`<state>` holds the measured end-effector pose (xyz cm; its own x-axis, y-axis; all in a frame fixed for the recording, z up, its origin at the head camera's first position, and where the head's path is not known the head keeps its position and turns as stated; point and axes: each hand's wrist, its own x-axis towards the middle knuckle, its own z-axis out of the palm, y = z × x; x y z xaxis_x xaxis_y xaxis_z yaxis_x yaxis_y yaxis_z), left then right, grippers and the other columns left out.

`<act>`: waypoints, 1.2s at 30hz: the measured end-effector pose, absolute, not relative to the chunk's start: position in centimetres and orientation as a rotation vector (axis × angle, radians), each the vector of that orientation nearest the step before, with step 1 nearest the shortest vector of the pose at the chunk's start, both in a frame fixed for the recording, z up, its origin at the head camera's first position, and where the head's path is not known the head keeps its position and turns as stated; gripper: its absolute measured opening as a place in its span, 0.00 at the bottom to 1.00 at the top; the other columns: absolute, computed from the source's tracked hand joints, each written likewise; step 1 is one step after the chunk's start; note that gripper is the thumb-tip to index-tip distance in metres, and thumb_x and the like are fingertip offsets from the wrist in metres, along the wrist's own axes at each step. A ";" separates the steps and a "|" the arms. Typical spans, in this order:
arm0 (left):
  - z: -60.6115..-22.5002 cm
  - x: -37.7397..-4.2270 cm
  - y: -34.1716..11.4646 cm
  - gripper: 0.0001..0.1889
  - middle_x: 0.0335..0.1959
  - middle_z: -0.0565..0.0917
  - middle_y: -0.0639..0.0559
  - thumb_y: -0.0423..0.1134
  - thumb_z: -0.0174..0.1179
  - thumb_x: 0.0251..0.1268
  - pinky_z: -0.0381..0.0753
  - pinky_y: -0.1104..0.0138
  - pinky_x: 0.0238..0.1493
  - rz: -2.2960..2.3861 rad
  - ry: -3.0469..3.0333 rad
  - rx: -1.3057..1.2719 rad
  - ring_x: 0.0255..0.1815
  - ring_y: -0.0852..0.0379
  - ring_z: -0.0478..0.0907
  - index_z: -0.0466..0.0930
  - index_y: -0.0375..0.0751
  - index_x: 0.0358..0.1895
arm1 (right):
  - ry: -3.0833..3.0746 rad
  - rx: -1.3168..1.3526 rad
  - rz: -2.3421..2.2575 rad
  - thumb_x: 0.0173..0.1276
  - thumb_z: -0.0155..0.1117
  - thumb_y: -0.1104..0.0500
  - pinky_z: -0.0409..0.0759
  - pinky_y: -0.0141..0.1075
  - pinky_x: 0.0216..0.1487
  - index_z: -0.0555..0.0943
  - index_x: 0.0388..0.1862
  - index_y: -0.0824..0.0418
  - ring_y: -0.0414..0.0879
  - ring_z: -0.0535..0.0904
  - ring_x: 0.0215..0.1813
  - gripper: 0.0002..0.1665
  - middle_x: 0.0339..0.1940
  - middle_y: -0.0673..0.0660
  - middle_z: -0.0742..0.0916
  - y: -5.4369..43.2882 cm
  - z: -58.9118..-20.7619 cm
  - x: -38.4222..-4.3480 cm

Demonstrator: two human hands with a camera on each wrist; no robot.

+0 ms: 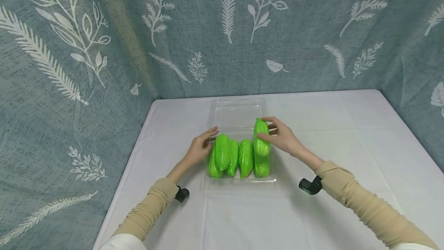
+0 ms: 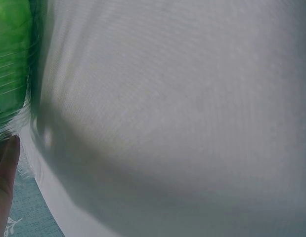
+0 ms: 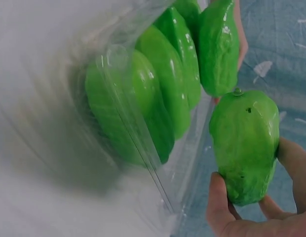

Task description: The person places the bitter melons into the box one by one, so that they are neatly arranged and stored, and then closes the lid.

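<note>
Several glossy green papayas (image 1: pixel 246 158) lie side by side in a clear plastic box (image 1: pixel 267 180). At the right end of the row, my right hand (image 1: pixel 282 137) holds one papaya (image 1: pixel 261 142) above another, thumb on its near side and fingers around its far end. In the right wrist view, this held papaya (image 3: pixel 245 143) shows its stem nub. My left hand (image 1: pixel 199 147) is at the box's left side, fingers extended past a papaya (image 1: pixel 222 152) lying over its neighbours. In the left wrist view, a fingertip (image 2: pixel 13 145) is right at the box's edge.
The box's clear lid (image 1: pixel 237 113) lies opened out behind it on the white tablecloth (image 1: pixel 329 126). A blue-green leaf-print curtain (image 1: pixel 243 68) rises behind the table and along both sides. Black wrist devices (image 1: pixel 310 185) sit under both forearms.
</note>
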<state>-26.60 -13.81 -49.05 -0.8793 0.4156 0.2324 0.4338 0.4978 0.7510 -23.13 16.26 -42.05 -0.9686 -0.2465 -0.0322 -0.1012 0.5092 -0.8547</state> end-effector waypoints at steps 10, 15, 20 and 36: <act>-49.0 -26.6 -13.7 0.27 0.70 0.67 0.39 0.15 0.47 0.57 0.74 0.57 0.65 -1.362 -2.707 -0.758 0.63 0.40 0.72 0.70 0.28 0.63 | 2.607 -0.354 -1.461 0.64 0.62 0.49 0.82 0.51 0.53 0.63 0.69 0.62 0.63 0.77 0.56 0.38 0.57 0.70 0.78 15.6 -43.2 -22.6; -49.2 -26.7 -13.8 0.27 0.69 0.67 0.38 0.15 0.47 0.57 0.74 0.57 0.64 -1.364 -2.697 -0.766 0.63 0.40 0.73 0.69 0.28 0.62 | 2.575 -0.341 -1.468 0.64 0.63 0.51 0.82 0.50 0.55 0.63 0.69 0.62 0.62 0.77 0.56 0.37 0.57 0.70 0.78 15.1 -43.8 -22.4; -49.3 -26.7 -13.8 0.27 0.70 0.67 0.39 0.16 0.47 0.57 0.74 0.59 0.65 -1.363 -2.700 -0.761 0.63 0.40 0.73 0.69 0.28 0.63 | 2.579 -0.325 -1.433 0.64 0.64 0.52 0.83 0.48 0.54 0.64 0.69 0.62 0.61 0.77 0.56 0.37 0.57 0.69 0.78 14.7 -44.3 -22.2; -49.4 -26.8 -13.8 0.26 0.70 0.66 0.40 0.16 0.46 0.58 0.75 0.58 0.64 -1.396 -2.705 -0.750 0.63 0.41 0.72 0.69 0.28 0.63 | 2.654 -0.390 -1.391 0.61 0.66 0.53 0.82 0.50 0.54 0.66 0.67 0.64 0.62 0.78 0.55 0.38 0.56 0.68 0.79 13.7 -44.7 -21.6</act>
<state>-26.80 -13.84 -49.39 -0.8855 0.4097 0.2192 0.4160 0.4889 0.7668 -21.56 13.70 -44.70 -0.9598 -0.2805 0.0138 -0.1709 0.5445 -0.8212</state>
